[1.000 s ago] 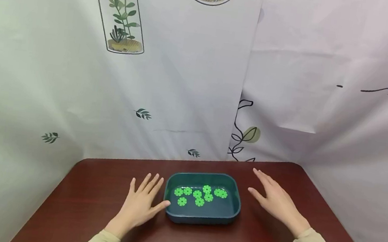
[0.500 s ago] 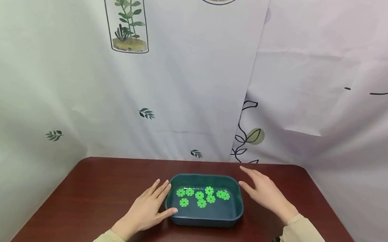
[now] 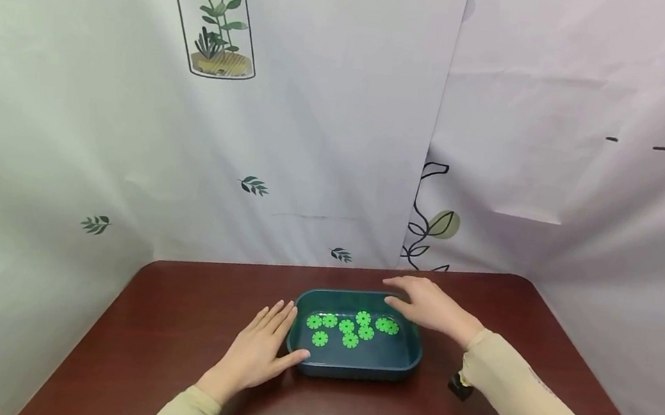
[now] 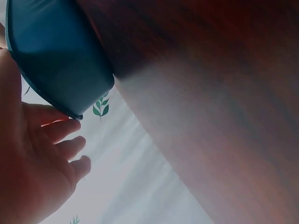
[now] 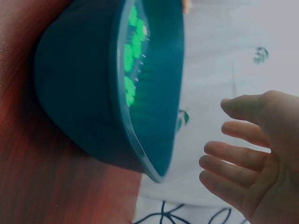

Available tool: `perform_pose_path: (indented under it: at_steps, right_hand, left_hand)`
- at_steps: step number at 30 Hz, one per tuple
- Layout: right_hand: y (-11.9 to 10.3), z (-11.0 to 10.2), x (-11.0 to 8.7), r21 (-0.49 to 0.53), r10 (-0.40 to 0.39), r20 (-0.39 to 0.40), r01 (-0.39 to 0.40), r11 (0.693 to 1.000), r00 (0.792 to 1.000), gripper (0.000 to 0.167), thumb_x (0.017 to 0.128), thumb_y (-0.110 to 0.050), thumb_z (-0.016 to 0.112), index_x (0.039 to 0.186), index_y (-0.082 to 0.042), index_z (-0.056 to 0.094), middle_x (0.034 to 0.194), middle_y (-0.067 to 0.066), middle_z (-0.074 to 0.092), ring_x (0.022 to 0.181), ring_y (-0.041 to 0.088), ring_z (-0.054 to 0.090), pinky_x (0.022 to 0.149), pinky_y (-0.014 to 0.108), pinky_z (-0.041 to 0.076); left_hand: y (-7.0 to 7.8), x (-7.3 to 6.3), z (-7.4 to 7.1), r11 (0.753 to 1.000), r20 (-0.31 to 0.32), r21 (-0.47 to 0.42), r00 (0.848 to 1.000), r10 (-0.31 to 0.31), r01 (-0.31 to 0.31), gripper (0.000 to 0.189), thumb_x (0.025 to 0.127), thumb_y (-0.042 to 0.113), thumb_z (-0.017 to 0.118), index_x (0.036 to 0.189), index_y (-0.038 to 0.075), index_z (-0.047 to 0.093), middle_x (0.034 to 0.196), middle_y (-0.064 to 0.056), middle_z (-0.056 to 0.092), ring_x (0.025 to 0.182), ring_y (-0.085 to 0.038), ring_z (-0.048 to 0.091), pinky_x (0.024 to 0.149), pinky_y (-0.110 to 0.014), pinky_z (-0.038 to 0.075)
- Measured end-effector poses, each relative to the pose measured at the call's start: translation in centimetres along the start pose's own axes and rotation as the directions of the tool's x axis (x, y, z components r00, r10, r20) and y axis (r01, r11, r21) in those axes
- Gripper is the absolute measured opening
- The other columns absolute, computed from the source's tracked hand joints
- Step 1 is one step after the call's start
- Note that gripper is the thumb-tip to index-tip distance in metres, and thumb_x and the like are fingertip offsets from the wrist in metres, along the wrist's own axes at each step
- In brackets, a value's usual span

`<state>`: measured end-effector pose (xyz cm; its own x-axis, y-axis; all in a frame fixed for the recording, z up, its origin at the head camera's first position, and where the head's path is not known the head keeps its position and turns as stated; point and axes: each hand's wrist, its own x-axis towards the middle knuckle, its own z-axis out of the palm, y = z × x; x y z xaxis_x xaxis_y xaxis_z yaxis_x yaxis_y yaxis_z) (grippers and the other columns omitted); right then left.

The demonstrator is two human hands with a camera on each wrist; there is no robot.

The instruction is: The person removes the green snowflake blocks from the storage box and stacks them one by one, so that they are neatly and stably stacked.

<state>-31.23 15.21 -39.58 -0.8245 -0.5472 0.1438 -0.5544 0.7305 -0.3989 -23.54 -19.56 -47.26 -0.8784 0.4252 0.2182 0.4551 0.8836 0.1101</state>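
A dark teal plastic basin (image 3: 359, 363) sits on the table, with several bright green flower-shaped discs (image 3: 350, 340) lying flat on its floor, two of them overlapping at the right. My left hand (image 3: 257, 352) lies along the basin's left side, fingers extended at the rim and thumb at the near-left corner. In the left wrist view, its fingertips (image 4: 74, 125) show right by the basin's rim. Over the back right corner hovers my right hand (image 3: 433, 307), fingers loosely bent and nothing between them. The right wrist view shows that hand apart from the basin wall (image 5: 84, 79).
The dark reddish-brown table (image 3: 178, 327) runs back to a white cloth backdrop (image 3: 330, 130) printed with plants. Cloth also hangs along both sides. A small black device (image 3: 460, 386) is at the right wrist.
My right hand has moved left, from beside the basin to over its back right corner. My left hand has come closer to the basin's left rim. The discs stay in place.
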Motion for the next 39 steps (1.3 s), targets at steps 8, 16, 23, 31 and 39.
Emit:
perform_pose_path:
  at_steps: [8,16,23,31,39]
  right_hand:
    - [-1.0,0.4,2.2,-0.008,-0.084,0.209,0.088,0.996,0.974,0.037,0.098,-0.013,0.065,0.134,-0.005,0.065,0.133,0.010,0.064,0.118,0.026,0.062,0.098,0.047,0.051]
    - [-2.6,0.0,5.1,-0.009,-0.110,0.350,0.121,0.993,0.930,0.033,0.095,-0.005,0.068,0.128,-0.006,0.069,0.128,0.007,0.068,0.120,0.024,0.063,0.096,0.042,0.053]
    - [-3.5,1.8,6.2,-0.151,0.092,0.361,-0.039,0.988,0.928,0.022,0.091,-0.014,0.075,0.113,-0.011,0.078,0.117,0.004,0.071,0.107,0.023,0.066,0.088,0.043,0.055]
    - [-3.2,3.7,6.5,-0.177,0.190,0.375,-0.131,0.975,0.907,0.026,0.086,-0.016,0.080,0.112,-0.015,0.078,0.123,0.005,0.067,0.118,0.026,0.059,0.098,0.048,0.050]
    - [-3.7,4.3,7.3,-0.215,0.211,0.429,-0.128,0.968,0.878,0.025,0.086,-0.018,0.081,0.111,-0.017,0.079,0.121,0.003,0.068,0.106,0.019,0.062,0.093,0.043,0.053]
  left_hand:
    - [0.0,0.1,0.0,1.000,-0.001,0.001,1.000,0.022,-0.022,0.092,0.097,0.071,0.042,0.154,-0.001,0.038,0.160,-0.016,0.034,0.151,-0.029,0.026,0.121,-0.048,0.021]
    - [0.1,0.2,-0.2,1.000,-0.007,-0.008,1.000,0.027,-0.027,0.093,0.097,0.072,0.041,0.153,-0.002,0.038,0.160,-0.016,0.035,0.150,-0.030,0.026,0.120,-0.049,0.022]
    - [0.3,-0.2,-0.1,0.999,-0.015,-0.034,0.999,0.032,-0.032,0.094,0.096,0.072,0.042,0.151,-0.003,0.041,0.158,-0.017,0.038,0.149,-0.031,0.029,0.120,-0.049,0.024]
    - [0.2,-0.4,0.2,0.998,-0.013,-0.049,1.000,0.028,-0.029,0.093,0.097,0.071,0.042,0.153,-0.002,0.039,0.159,-0.017,0.036,0.150,-0.028,0.026,0.120,-0.046,0.024]
    - [0.3,-0.4,0.1,0.997,-0.019,-0.061,0.999,0.035,-0.036,0.092,0.097,0.070,0.043,0.152,-0.003,0.040,0.159,-0.018,0.037,0.150,-0.031,0.028,0.119,-0.047,0.027]
